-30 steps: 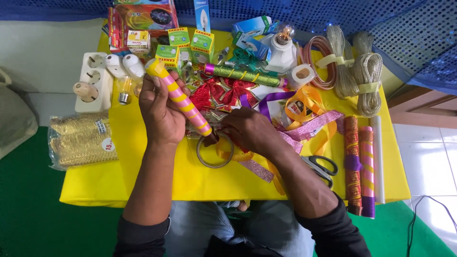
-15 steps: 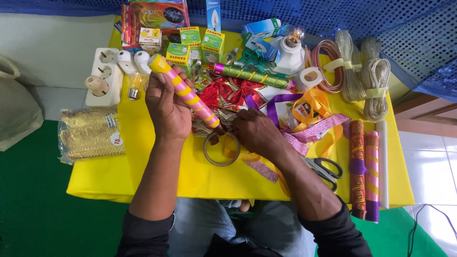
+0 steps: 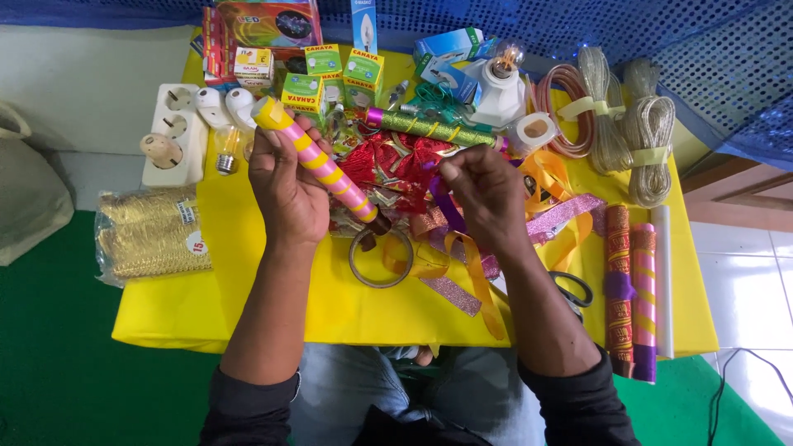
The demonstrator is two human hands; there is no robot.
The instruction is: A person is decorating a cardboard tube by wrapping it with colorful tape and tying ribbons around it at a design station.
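My left hand (image 3: 285, 186) grips a long stick wrapped in pink and yellow spiral ribbon (image 3: 326, 169), tilted from upper left to lower right over the yellow table (image 3: 248, 289). My right hand (image 3: 487, 194) pinches a purple ribbon (image 3: 442, 202) above a heap of red, orange and glittery pink ribbons (image 3: 396, 165). A metal ring (image 3: 380, 258) lies on the table just under the stick's lower end.
Scissors (image 3: 570, 289) lie right of my right arm. Wrapped sticks (image 3: 632, 289) lie at the right edge. Coiled cables (image 3: 615, 124), a lamp socket with bulb (image 3: 500, 83) and small boxes (image 3: 330, 74) sit at the back. White sockets (image 3: 173, 140) and gold trim packs (image 3: 153, 231) are left.
My right hand has lifted from the ring area up to the ribbon heap and taken the purple ribbon. My left hand keeps holding the stick, raised slightly.
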